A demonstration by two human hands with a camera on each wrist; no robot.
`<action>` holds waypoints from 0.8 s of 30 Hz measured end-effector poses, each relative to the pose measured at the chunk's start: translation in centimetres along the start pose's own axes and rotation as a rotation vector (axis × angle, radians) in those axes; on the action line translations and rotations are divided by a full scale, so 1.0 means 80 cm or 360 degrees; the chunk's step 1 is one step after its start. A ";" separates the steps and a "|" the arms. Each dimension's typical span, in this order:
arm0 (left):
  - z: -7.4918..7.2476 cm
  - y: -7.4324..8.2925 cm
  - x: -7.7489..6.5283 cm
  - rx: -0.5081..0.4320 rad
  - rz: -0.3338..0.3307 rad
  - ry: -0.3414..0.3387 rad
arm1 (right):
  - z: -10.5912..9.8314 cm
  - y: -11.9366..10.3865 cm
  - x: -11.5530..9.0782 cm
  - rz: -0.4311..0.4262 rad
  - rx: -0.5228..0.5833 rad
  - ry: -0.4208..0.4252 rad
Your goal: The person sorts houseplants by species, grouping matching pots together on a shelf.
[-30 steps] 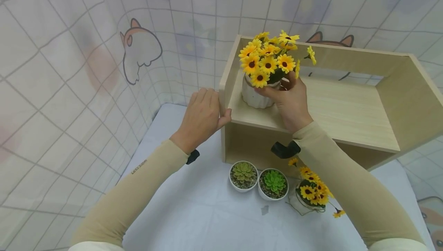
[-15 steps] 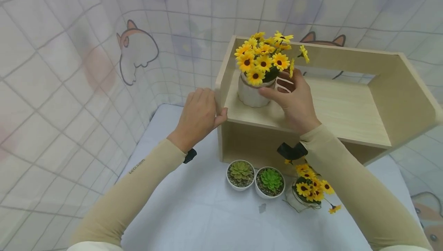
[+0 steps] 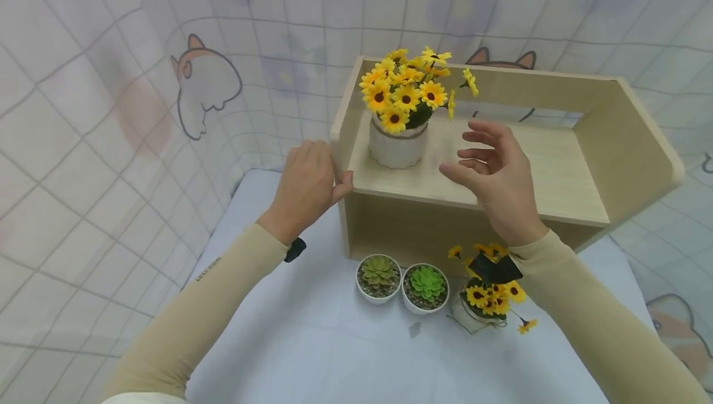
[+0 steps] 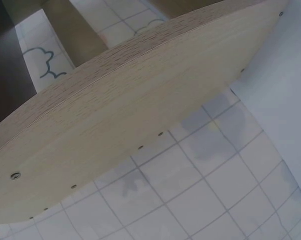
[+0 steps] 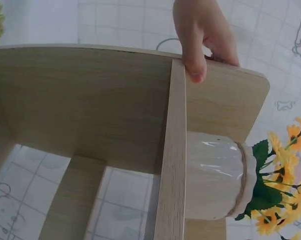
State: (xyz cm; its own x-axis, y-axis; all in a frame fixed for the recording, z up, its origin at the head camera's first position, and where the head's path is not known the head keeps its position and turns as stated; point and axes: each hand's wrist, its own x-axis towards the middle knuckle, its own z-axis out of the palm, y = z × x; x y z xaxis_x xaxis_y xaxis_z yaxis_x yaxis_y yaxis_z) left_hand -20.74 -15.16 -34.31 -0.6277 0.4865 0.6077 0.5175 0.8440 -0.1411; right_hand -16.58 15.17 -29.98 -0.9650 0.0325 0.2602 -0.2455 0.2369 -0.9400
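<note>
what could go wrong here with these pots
The black strap by the right hand overlaps the lower sunflowers in the head view and might snag them.
The left hand grips the shelf unit; a tug could slide it into the succulents in front.
An outlying bloom on the upper pot sticks out toward the right hand, which may brush it.

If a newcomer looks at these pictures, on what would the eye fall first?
Most likely the bright yellow flowers in a whitish pot on the upper board of the wooden shelf, at its left end. Next, perhaps, the right hand, apart from the pot, and the left hand gripping the shelf's left side. Two succulents stand in front of the shelf.
</note>
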 end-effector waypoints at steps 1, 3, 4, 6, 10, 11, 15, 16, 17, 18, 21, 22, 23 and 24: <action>0.000 0.000 0.000 0.0002 -0.0003 -0.0004 | -0.002 0.001 -0.005 -0.0025 -0.0004 0.0006; 0.000 0.000 0.000 -0.0001 -0.0007 0.0000 | -0.006 0.003 -0.014 -0.0079 -0.0010 0.0037; 0.000 0.000 0.000 -0.0005 -0.0010 0.0001 | -0.009 0.004 -0.019 -0.0109 0.0002 0.0057; 0.000 0.000 -0.001 -0.0011 -0.0012 0.0010 | -0.015 0.007 -0.029 -0.0168 0.0037 0.0098; 0.000 0.000 -0.001 -0.0024 -0.0021 0.0018 | -0.031 0.019 -0.047 -0.0280 0.0130 0.0147; 0.000 0.000 0.000 -0.0029 -0.0023 0.0017 | -0.035 0.022 -0.051 -0.0299 0.0152 0.0149; 0.000 0.001 0.000 -0.0053 -0.0045 -0.0001 | -0.053 0.038 -0.069 -0.0379 0.0202 0.0146; 0.000 0.001 0.000 -0.0059 -0.0051 -0.0006 | -0.057 0.041 -0.073 -0.0391 0.0208 0.0144; 0.000 0.001 0.000 -0.0065 -0.0056 -0.0009 | -0.061 0.045 -0.078 -0.0402 0.0204 0.0141; 0.000 0.001 0.000 -0.0069 -0.0062 -0.0015 | -0.065 0.050 -0.082 -0.0416 0.0206 0.0135; 0.001 0.001 -0.001 -0.0072 -0.0070 -0.0024 | -0.073 0.062 -0.094 -0.0434 0.0244 0.0121; 0.000 0.001 -0.001 -0.0075 -0.0069 -0.0027 | -0.076 0.066 -0.098 -0.0440 0.0255 0.0116; 0.000 0.001 -0.001 -0.0076 -0.0068 -0.0026 | -0.078 0.071 -0.103 -0.0452 0.0263 0.0110; 0.000 0.002 -0.001 -0.0077 -0.0067 -0.0024 | -0.081 0.076 -0.107 -0.0465 0.0274 0.0102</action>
State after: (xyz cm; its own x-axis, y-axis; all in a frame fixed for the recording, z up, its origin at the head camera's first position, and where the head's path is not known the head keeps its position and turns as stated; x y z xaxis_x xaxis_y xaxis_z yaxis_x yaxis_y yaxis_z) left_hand -20.66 -15.08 -34.37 -0.6581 0.4546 0.6002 0.5178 0.8520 -0.0776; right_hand -9.19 22.60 -36.47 -0.8454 0.0498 0.5319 -0.5276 0.0782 -0.8459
